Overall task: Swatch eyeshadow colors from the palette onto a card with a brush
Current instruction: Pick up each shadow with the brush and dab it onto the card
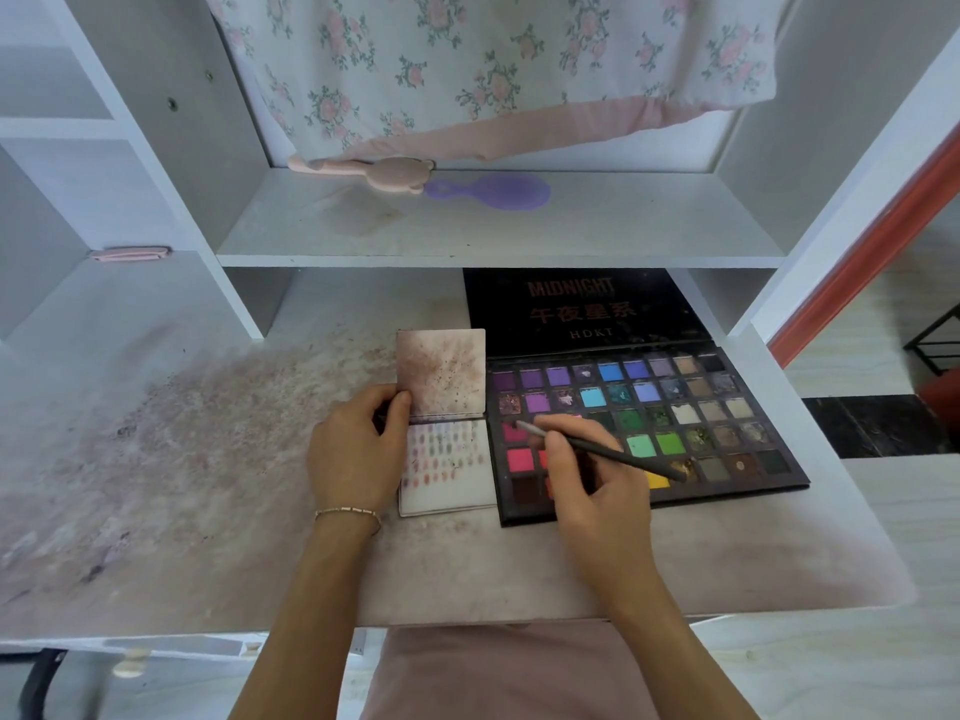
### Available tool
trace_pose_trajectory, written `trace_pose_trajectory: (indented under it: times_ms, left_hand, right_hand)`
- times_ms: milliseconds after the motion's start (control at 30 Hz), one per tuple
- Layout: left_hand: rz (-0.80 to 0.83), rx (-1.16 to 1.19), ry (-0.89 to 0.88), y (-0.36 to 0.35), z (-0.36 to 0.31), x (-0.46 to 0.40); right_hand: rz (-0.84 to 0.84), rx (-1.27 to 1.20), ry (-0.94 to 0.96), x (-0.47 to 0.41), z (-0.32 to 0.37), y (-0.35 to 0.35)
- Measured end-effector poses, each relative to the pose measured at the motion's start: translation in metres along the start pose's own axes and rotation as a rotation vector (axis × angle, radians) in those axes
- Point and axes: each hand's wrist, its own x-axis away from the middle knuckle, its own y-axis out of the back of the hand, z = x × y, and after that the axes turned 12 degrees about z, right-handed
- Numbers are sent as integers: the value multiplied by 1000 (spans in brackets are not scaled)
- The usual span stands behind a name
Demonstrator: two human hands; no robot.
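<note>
Black brush (602,448) slants up-left, tip seemingly in pink pan, pinched by right hand (587,475); left hand (358,449) grips card (447,459).

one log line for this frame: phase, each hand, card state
phase: loading brush tip on pink pan of palette | right hand: holds brush | left hand: pinches card edge | card: swatch rows present

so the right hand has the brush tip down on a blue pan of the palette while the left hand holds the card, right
Not quite. In the head view the brush tip is on a pink-red pan at the left side of the palette, not a blue one; the blue pans sit in the upper rows. The rest holds: the right hand grips the brush and the left hand holds the card.
</note>
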Motion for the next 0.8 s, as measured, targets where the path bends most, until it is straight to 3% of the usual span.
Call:
trace_pose_trajectory:
  times_ms: [300,600,800]
  left_hand:
    - [3,4,-10,0,0,0]
    - [9,-1,-17,0,-1,1]
    - [27,-22,-23,1,-2,1]
  right_hand:
    - [-90,91,-66,9,-10,56]
    - [-298,271,-175,20,-26,104]
    - [-306,378,-212,23,-32,119]
